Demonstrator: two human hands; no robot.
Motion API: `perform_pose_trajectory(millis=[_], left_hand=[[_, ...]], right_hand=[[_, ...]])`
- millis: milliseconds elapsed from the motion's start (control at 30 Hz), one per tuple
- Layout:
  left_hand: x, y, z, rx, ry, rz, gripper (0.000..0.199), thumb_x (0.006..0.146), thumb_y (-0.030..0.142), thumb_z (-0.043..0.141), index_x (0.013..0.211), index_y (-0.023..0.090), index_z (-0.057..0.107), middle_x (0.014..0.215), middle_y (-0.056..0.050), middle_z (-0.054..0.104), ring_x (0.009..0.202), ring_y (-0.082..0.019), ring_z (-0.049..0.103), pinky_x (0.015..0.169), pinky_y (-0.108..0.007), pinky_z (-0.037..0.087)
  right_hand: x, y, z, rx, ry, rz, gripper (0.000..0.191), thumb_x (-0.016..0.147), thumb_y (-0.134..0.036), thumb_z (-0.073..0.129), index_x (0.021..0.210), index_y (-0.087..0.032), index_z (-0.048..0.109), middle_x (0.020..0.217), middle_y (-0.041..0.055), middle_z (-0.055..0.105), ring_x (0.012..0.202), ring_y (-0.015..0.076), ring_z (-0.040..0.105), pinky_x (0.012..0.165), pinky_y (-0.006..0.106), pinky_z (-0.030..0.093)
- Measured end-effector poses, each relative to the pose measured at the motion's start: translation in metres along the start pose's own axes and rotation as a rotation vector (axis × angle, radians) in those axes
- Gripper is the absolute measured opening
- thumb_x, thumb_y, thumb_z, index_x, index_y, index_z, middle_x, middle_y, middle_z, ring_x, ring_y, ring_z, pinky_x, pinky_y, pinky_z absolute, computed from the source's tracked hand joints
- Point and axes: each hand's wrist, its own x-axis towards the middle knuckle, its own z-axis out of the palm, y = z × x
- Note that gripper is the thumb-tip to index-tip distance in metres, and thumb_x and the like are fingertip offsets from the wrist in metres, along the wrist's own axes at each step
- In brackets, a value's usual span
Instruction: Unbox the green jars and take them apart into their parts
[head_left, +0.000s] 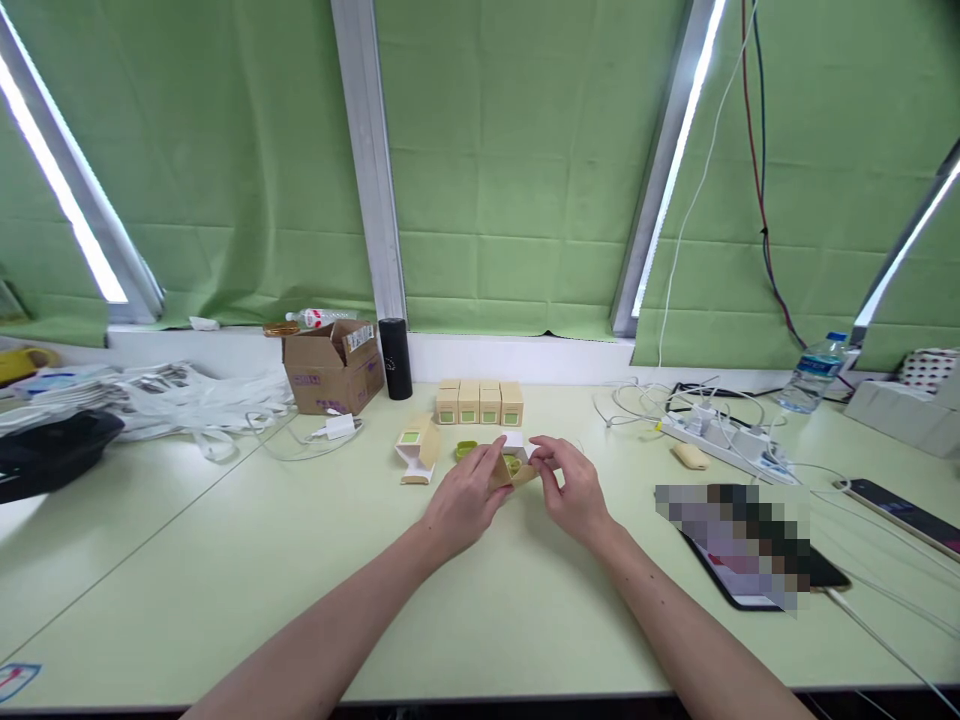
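A small open tan box with a green item showing inside is between my hands at the middle of the table. My left hand holds it from the left, fingers over its side. My right hand pinches a flap at its right edge. A green piece lies just left of the box, and a white piece shows behind it. Another tan box stands open at the left, with a flap at its front. Behind, several closed tan boxes form a row.
A cardboard box and black cylinder stand back left. White straps lie far left. At right are a power strip, cables, a tablet, a phone and a water bottle.
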Motion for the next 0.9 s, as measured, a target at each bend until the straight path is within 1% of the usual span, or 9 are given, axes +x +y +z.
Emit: perform_pose_trajectory(millis=[67, 133, 267, 400, 467, 533, 700, 800, 900], left_hand=[[0.000, -0.001, 0.000, 0.007, 0.014, 0.002, 0.073, 0.098, 0.024, 0.061, 0.162, 0.027, 0.027, 0.131, -0.015, 0.065, 0.118, -0.031, 0.065, 0.094, -0.050, 0.059], [0.000, -0.001, 0.000, 0.015, 0.027, 0.009, 0.073, 0.098, 0.024, 0.061, 0.163, 0.027, 0.026, 0.132, -0.015, 0.064, 0.119, -0.032, 0.065, 0.095, -0.050, 0.059], [0.001, -0.002, 0.000, 0.015, 0.062, 0.012, 0.074, 0.098, 0.024, 0.061, 0.163, 0.028, 0.025, 0.131, -0.014, 0.064, 0.117, -0.031, 0.065, 0.093, -0.049, 0.060], [0.000, -0.005, 0.002, 0.030, 0.077, 0.017, 0.076, 0.097, 0.023, 0.061, 0.163, 0.028, 0.025, 0.131, -0.014, 0.064, 0.118, -0.031, 0.065, 0.093, -0.049, 0.060], [0.000, -0.007, 0.003, 0.054, 0.070, 0.029, 0.076, 0.097, 0.021, 0.060, 0.163, 0.028, 0.025, 0.132, -0.014, 0.063, 0.118, -0.031, 0.065, 0.093, -0.049, 0.061], [-0.001, -0.009, 0.003, 0.089, 0.063, 0.036, 0.076, 0.097, 0.020, 0.059, 0.164, 0.028, 0.023, 0.131, -0.015, 0.063, 0.118, -0.031, 0.065, 0.091, -0.047, 0.062], [-0.001, -0.007, 0.003, 0.232, 0.056, 0.097, 0.075, 0.100, 0.021, 0.056, 0.165, 0.025, 0.019, 0.130, -0.017, 0.063, 0.118, -0.032, 0.066, 0.084, -0.042, 0.063], [-0.001, -0.004, 0.004, 0.336, 0.039, 0.158, 0.070, 0.102, 0.020, 0.051, 0.164, 0.022, 0.020, 0.127, -0.018, 0.064, 0.115, -0.030, 0.067, 0.074, -0.036, 0.063], [-0.001, -0.001, 0.005, 0.406, 0.014, 0.196, 0.065, 0.103, 0.016, 0.047, 0.163, 0.019, 0.022, 0.123, -0.017, 0.065, 0.112, -0.028, 0.068, 0.069, -0.033, 0.062]], right_hand=[[0.000, -0.001, 0.000, 0.032, 0.041, 0.039, 0.032, 0.101, -0.015, 0.045, 0.128, -0.027, 0.057, 0.090, 0.0042, 0.071, 0.082, 0.0217, 0.070, 0.076, 0.038, 0.060], [0.001, -0.002, 0.000, 0.045, 0.050, 0.056, 0.031, 0.101, -0.016, 0.046, 0.128, -0.027, 0.057, 0.095, 0.0050, 0.071, 0.080, 0.0205, 0.070, 0.074, 0.037, 0.060], [0.001, -0.005, -0.002, 0.062, -0.021, 0.043, 0.035, 0.098, -0.016, 0.052, 0.130, -0.028, 0.055, 0.114, 0.0086, 0.066, 0.070, 0.0169, 0.064, 0.073, 0.038, 0.060], [0.000, -0.006, -0.001, 0.119, -0.107, 0.084, 0.040, 0.096, -0.017, 0.055, 0.134, -0.030, 0.054, 0.126, 0.0106, 0.057, 0.072, 0.0165, 0.064, 0.078, 0.042, 0.061], [-0.001, -0.006, 0.001, 0.145, -0.134, 0.123, 0.037, 0.096, -0.018, 0.054, 0.132, -0.029, 0.057, 0.125, 0.0104, 0.055, 0.072, 0.0159, 0.063, 0.078, 0.041, 0.061], [-0.002, -0.005, 0.003, 0.157, -0.144, 0.164, 0.031, 0.096, -0.019, 0.054, 0.125, -0.027, 0.061, 0.121, 0.0097, 0.054, 0.073, 0.0156, 0.063, 0.079, 0.040, 0.061], [0.001, -0.006, 0.005, 0.174, -0.129, 0.302, 0.019, 0.091, -0.022, 0.061, 0.108, -0.024, 0.067, 0.107, 0.0073, 0.059, 0.081, 0.0185, 0.066, 0.080, 0.038, 0.059], [0.003, -0.008, 0.008, 0.180, -0.108, 0.388, 0.012, 0.091, -0.027, 0.061, 0.097, -0.022, 0.070, 0.105, 0.0069, 0.060, 0.075, 0.0169, 0.065, 0.073, 0.035, 0.058], [0.001, -0.006, 0.013, 0.176, -0.099, 0.451, 0.014, 0.091, -0.030, 0.061, 0.087, -0.021, 0.072, 0.106, 0.0072, 0.059, 0.064, 0.0141, 0.062, 0.066, 0.035, 0.056]])
